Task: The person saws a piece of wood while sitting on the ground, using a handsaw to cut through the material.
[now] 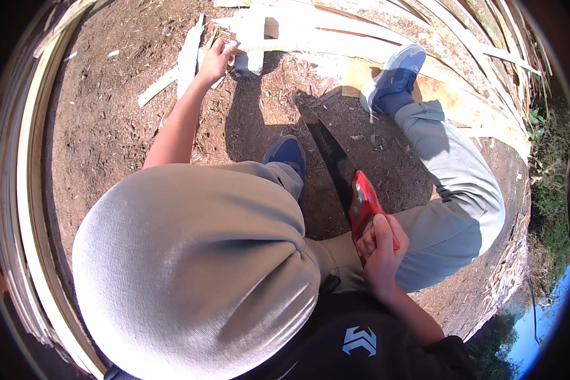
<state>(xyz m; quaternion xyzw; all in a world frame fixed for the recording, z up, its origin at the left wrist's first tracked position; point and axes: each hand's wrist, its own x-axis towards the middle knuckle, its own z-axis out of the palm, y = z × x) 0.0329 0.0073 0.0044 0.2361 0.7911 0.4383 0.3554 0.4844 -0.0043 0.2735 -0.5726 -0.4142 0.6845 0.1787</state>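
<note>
My right hand is wrapped round the red handle of a handsaw. Its dark blade points away over the dirt, between my two shoes, and touches no wood that I can see. At the far left my left hand is closed, its fingertips on a small pale piece of wood beside the end of a long pale board. Glare hides the exact grip. Under that board end lies a short wood block.
Wood strips lie beside my left hand. More long boards spread across the far right, and stacked planks run along the left. One blue shoe rests by the boards; my bent knee fills the near left. Green plants edge the right.
</note>
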